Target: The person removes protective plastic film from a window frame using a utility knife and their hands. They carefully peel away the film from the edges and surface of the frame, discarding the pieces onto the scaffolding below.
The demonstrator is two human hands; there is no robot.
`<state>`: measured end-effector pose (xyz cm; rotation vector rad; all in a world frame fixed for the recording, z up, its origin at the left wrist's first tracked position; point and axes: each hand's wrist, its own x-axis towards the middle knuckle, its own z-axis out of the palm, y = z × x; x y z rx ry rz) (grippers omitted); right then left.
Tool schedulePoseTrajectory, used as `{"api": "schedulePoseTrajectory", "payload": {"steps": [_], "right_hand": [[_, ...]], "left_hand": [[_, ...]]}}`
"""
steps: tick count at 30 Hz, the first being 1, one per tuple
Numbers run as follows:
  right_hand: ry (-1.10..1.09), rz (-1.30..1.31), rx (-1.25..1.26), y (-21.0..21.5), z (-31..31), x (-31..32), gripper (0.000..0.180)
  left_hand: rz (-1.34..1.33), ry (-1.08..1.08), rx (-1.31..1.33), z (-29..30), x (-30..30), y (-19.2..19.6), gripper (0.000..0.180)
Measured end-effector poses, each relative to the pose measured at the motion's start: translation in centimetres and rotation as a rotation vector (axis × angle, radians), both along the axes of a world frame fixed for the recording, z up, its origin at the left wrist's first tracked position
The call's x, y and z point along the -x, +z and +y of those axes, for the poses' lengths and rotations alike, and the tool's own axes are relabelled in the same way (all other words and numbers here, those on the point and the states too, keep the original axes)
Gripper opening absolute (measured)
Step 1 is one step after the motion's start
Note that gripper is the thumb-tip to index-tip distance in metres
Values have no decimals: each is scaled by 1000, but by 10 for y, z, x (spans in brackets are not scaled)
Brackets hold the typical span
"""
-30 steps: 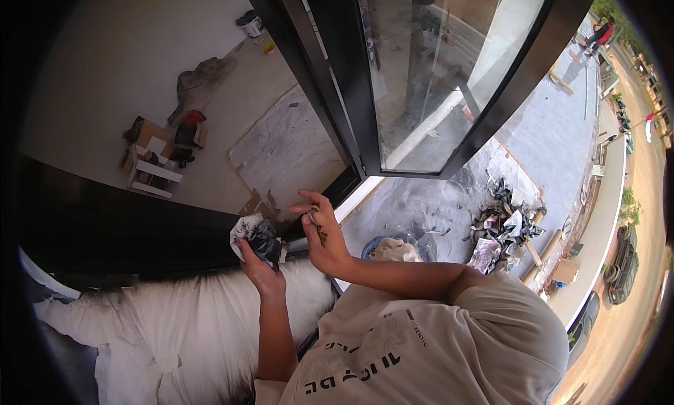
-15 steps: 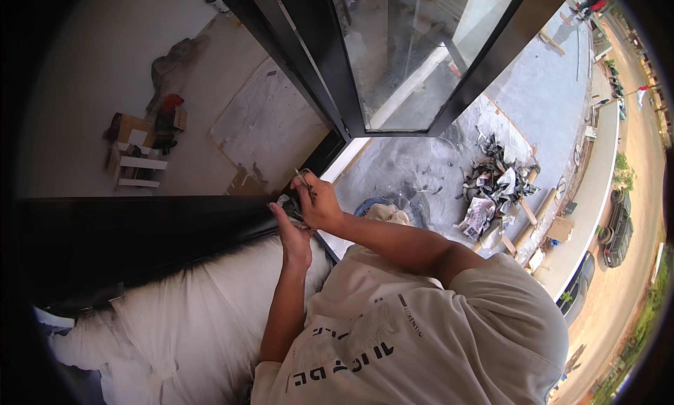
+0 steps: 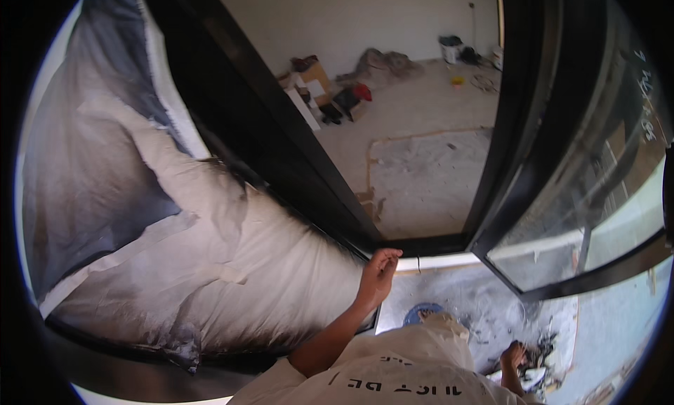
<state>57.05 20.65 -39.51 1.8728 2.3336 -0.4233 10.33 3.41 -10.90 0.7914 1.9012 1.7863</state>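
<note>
My left hand (image 3: 379,273) is raised at the lower corner of a black window frame (image 3: 421,247). Its fingers bend loosely over the edge, and nothing shows in them. A thin dark strand (image 3: 419,262) hangs over the white sill (image 3: 449,262) beside it. Far to the right and lower down, my right hand (image 3: 514,354) is held out over a heap of crumpled paper scraps (image 3: 537,377). Its fingers blend into the dark scraps, so what it holds, if anything, is hidden.
Stained pale sheeting (image 3: 281,285) covers the left side. A glazed black sash (image 3: 583,215) stands swung out on the right. Below me is a blue tub (image 3: 421,312). Inside the room are boxes (image 3: 314,82), a cloth heap (image 3: 386,64) and a white bucket (image 3: 451,50).
My hands have parted: the right, which held a thin tool beside dark crumpled material, has swung down toward the scraps. The left stays near the frame corner. My view has turned left.
</note>
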Motion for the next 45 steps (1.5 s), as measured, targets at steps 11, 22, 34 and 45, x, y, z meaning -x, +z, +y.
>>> {"api": "schedulePoseTrajectory", "payload": {"steps": [11, 22, 34, 45], "right_hand": [[616, 1414, 245, 290, -3, 496, 27], [1845, 2244, 80, 680, -226, 439, 18], [1981, 2198, -489, 747, -309, 466, 14], [2129, 1973, -561, 694, -229, 471, 24]], "left_hand": [[1820, 789, -42, -38, 11, 373, 38], [1854, 1582, 75, -207, -21, 305, 23], [1680, 1524, 296, -202, -13, 263, 29], [1423, 1459, 587, -204, 1, 175, 45]]}}
